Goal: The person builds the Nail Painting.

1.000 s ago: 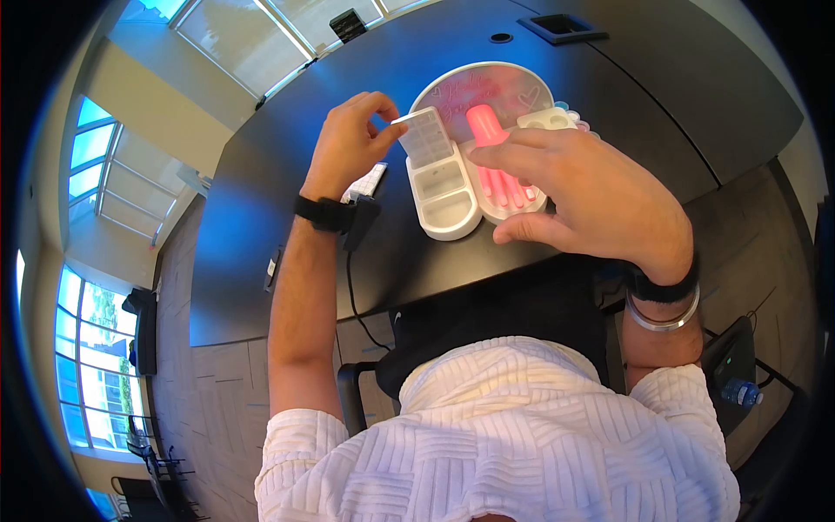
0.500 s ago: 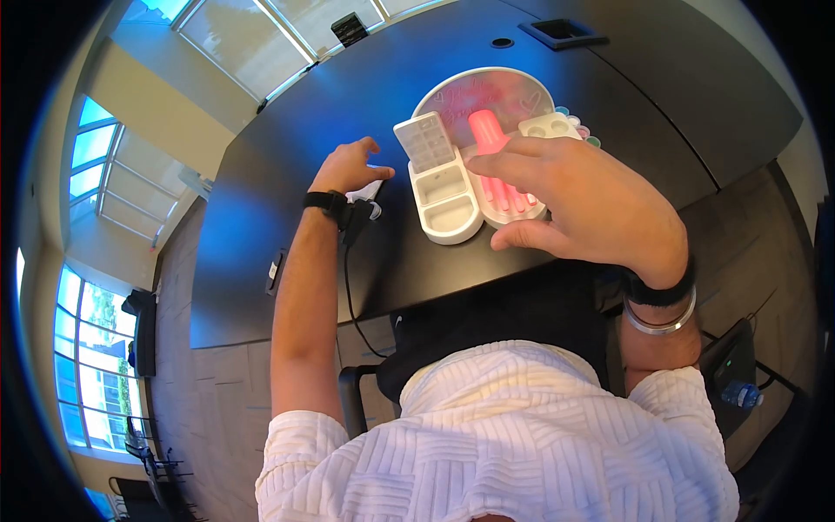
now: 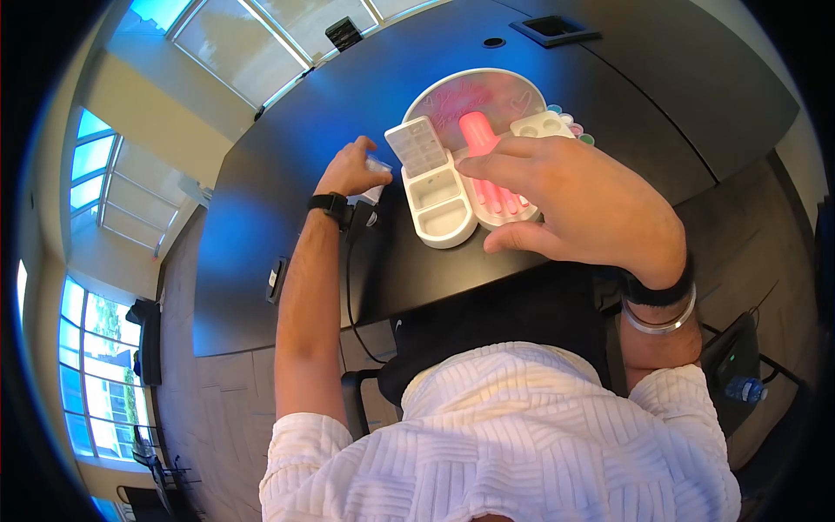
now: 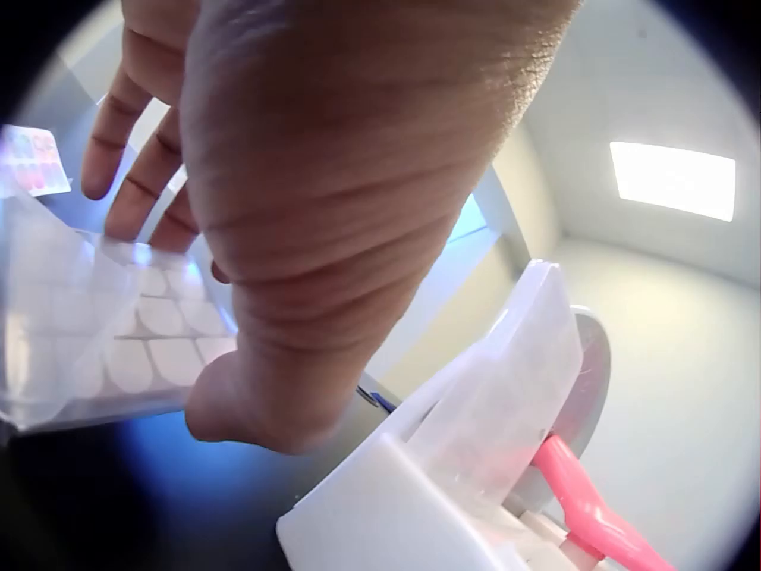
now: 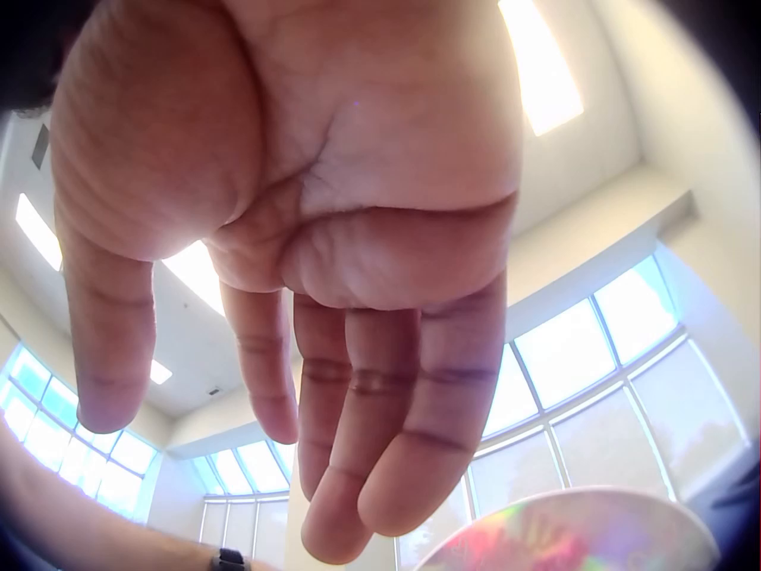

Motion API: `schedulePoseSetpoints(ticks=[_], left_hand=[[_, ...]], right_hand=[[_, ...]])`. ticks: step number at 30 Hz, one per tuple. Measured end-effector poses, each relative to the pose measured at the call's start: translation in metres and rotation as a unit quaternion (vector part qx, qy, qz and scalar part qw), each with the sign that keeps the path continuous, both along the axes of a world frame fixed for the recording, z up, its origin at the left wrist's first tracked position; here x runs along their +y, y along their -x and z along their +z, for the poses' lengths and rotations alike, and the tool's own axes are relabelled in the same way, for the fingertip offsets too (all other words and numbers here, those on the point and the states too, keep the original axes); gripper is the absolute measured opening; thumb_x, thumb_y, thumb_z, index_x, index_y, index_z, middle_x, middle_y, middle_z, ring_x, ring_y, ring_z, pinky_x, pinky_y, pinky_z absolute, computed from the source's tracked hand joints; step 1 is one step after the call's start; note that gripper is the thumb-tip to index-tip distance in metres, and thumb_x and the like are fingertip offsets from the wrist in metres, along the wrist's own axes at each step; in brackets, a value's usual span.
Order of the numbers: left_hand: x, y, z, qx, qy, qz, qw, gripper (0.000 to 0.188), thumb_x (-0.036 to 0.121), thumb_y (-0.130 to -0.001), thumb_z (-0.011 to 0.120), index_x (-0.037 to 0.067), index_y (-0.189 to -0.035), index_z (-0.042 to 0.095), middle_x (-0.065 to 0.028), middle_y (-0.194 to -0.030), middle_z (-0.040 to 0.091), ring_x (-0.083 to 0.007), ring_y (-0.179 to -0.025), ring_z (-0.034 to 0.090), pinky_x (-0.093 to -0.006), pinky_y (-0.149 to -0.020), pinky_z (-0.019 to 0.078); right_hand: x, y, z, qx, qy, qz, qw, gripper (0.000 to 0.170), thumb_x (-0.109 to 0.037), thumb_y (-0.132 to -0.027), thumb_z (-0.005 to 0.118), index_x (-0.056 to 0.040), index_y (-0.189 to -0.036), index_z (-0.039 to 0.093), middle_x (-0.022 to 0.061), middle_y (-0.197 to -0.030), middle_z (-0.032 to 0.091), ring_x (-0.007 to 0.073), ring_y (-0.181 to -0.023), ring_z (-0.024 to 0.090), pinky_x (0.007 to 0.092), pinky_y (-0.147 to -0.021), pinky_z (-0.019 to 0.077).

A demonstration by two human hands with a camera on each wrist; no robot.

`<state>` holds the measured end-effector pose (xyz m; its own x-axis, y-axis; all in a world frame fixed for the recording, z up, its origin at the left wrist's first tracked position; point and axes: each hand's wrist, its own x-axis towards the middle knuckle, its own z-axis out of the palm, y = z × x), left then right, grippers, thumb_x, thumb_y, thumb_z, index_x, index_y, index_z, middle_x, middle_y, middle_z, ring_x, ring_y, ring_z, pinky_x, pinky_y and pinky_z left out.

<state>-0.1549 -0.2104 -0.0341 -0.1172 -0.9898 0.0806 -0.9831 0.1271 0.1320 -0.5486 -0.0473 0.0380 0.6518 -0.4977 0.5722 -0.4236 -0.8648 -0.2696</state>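
Observation:
My left hand (image 3: 348,170) is at a clear case (image 3: 378,165), thumb on one side and fingers on the other. In the left wrist view, the case (image 4: 155,327) holds rows of white nail-shaped pieces beside my left hand (image 4: 321,202); its clear cover stands raised at the left. My right hand (image 3: 591,196), thumb and fingers apart, is over the pink hand-shaped form (image 3: 478,130), partly covering it. The right wrist view shows the right hand (image 5: 345,238) holding nothing. Left of the form is a white organizer (image 3: 444,222) with its lid (image 3: 417,143) up.
A round-topped panel (image 3: 470,83) with pink writing stands behind the organizer. A white palette (image 3: 541,124) and small coloured lids (image 3: 574,129) lie at its right. A black cable (image 3: 350,287) runs off the dark table's (image 3: 235,296) near edge. A bottle (image 3: 744,389) is at lower right.
My left hand has moved from the organizer's lid down and left to the clear case, and part of the case now shows higher between thumb and fingers. My right hand has barely moved.

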Motion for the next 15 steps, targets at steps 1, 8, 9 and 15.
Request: schedulePoseSetpoints(ticks=[1, 8, 9, 15], left_hand=[[0.005, 0.004, 0.003, 0.017, 0.043, -0.004, 0.999, 0.072, 0.039, -0.073, 0.094, 0.009, -0.133, 0.069, -0.0182, -0.124, 0.07, -0.0369, -0.111, 0.071, -0.0466, -0.099, 0.0578], [0.031, 0.017, 0.025, 0.063, 0.066, -0.016, 0.996, 0.032, 0.026, -0.081, 0.095, 0.003, -0.097, 0.078, -0.0134, -0.1, 0.075, -0.0277, -0.09, 0.073, -0.0418, -0.084, 0.0584], [0.034, 0.016, 0.025, 0.062, 0.067, -0.017, 0.996, 0.032, 0.026, -0.081, 0.095, 0.003, -0.097, 0.078, -0.0134, -0.1, 0.075, -0.0277, -0.09, 0.073, -0.0418, -0.084, 0.0584], [0.056, 0.008, 0.046, 0.091, 0.186, -0.07, 0.976, 0.017, 0.012, -0.091, 0.086, 0.002, -0.103, 0.079, -0.0092, -0.091, 0.078, -0.0213, -0.083, 0.073, -0.0365, -0.08, 0.0586]], right_hand=[[0.0, 0.0, 0.0, -0.001, 0.001, -0.003, 1.0, 0.052, -0.03, -0.087, 0.089, -0.0041, -0.129, 0.073, 0.0222, -0.11, 0.073, 0.0415, -0.099, 0.076, 0.0501, -0.086, 0.059], [0.002, -0.003, 0.002, 0.003, -0.007, -0.001, 1.0, 0.05, -0.029, -0.087, 0.089, -0.004, -0.127, 0.073, 0.0236, -0.109, 0.073, 0.0419, -0.099, 0.076, 0.0505, -0.085, 0.0589], [0.002, -0.002, 0.002, 0.006, -0.013, -0.001, 1.0, 0.05, -0.029, -0.087, 0.089, -0.004, -0.127, 0.073, 0.024, -0.109, 0.073, 0.0421, -0.099, 0.076, 0.0505, -0.085, 0.0589], [0.001, -0.002, 0.002, 0.018, -0.024, -0.005, 1.0, 0.05, -0.028, -0.086, 0.09, -0.0036, -0.127, 0.073, 0.025, -0.109, 0.073, 0.0425, -0.098, 0.076, 0.0509, -0.085, 0.0589]])
